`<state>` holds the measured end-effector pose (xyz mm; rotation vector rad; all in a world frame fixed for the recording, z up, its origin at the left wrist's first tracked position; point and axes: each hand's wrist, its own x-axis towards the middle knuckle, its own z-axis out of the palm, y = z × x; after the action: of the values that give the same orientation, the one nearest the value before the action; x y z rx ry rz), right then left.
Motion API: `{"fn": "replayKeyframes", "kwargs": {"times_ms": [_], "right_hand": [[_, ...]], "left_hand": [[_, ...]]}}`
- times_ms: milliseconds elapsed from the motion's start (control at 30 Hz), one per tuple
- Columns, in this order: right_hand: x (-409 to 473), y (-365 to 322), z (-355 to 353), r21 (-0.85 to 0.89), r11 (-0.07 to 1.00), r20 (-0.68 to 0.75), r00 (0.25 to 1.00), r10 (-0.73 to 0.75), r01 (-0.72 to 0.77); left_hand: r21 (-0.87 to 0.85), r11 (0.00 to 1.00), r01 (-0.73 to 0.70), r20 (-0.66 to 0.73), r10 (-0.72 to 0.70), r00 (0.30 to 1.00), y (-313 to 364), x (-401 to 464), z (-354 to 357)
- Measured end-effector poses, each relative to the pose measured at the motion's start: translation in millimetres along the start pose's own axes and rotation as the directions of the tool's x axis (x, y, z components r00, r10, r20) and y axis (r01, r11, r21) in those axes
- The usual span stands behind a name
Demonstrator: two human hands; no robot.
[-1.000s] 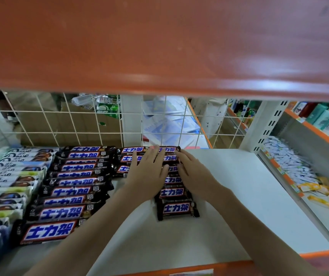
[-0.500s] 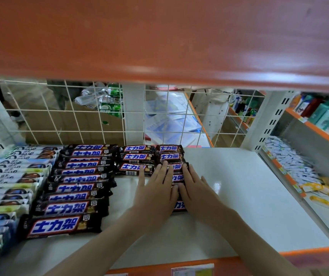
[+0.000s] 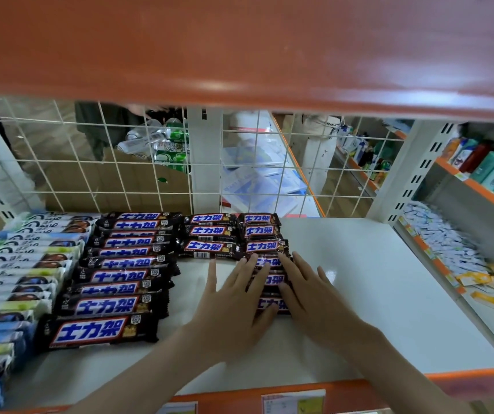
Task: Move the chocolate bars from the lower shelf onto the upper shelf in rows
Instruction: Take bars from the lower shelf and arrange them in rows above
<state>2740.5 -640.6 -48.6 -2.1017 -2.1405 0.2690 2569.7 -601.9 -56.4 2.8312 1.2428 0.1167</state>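
Dark-wrapped chocolate bars lie in rows on the white shelf point(image 3: 389, 294). A long row of large bars point(image 3: 120, 276) runs front to back at the left. A short row of three bars point(image 3: 209, 234) sits at the back middle. Right of it runs a row of small bars point(image 3: 262, 231). My left hand point(image 3: 233, 300) and my right hand point(image 3: 308, 294) lie flat with straight fingers on either side of this row's front bars point(image 3: 269, 279), pressing them together.
Pale-wrapped bars point(image 3: 15, 273) fill the shelf's left edge. A white wire grid point(image 3: 120, 162) closes the back. The orange shelf edge point(image 3: 239, 55) above hangs low overhead. Bottles point(image 3: 493, 165) and small packets point(image 3: 443, 240) fill the shelving to the right.
Both hands slid back toward me along the row of small bars, from its far end to its front bars. The bars now sit closer together.
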Motion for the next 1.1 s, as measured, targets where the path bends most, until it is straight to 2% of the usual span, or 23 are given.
{"fn": "replayKeyframes", "kwargs": {"times_ms": [333,467,533,633,733,967,1100], "right_hand": [[0.2,-0.5,-3.0,0.055,0.997,-0.094,0.995,-0.046,0.051],[-10.8,5.5,-12.4,0.126,0.978,-0.134,0.979,-0.151,0.168],[-15.8,10.2,-15.2,0.156,0.958,-0.101,0.969,-0.227,0.241],[-17.0,12.0,-17.2,0.184,0.933,-0.067,0.951,-0.301,0.308],[-14.0,10.7,-18.4,0.161,0.932,-0.095,0.945,-0.314,0.326],[-16.4,13.6,-24.3,0.234,0.920,-0.106,0.949,-0.296,0.313],[-21.8,17.8,-23.8,0.247,0.929,-0.149,0.958,-0.244,0.275]], "left_hand": [[-0.059,0.998,0.007,-0.032,-0.009,0.999,0.2,6.7,-8.0],[-0.152,0.988,-0.038,-0.090,0.024,0.996,-9.9,-0.1,-16.2],[-0.215,0.976,-0.044,-0.053,0.033,0.998,-14.0,-5.0,-18.9],[-0.214,0.976,-0.050,-0.029,0.045,0.999,-15.4,-6.1,-21.0],[-0.245,0.967,-0.067,-0.058,0.055,0.997,-13.2,-3.4,-23.3],[-0.265,0.961,-0.079,-0.068,0.063,0.996,-13.9,-3.9,-21.9],[-0.405,0.911,-0.073,-0.087,0.041,0.995,-17.1,-8.8,-19.5]]}}
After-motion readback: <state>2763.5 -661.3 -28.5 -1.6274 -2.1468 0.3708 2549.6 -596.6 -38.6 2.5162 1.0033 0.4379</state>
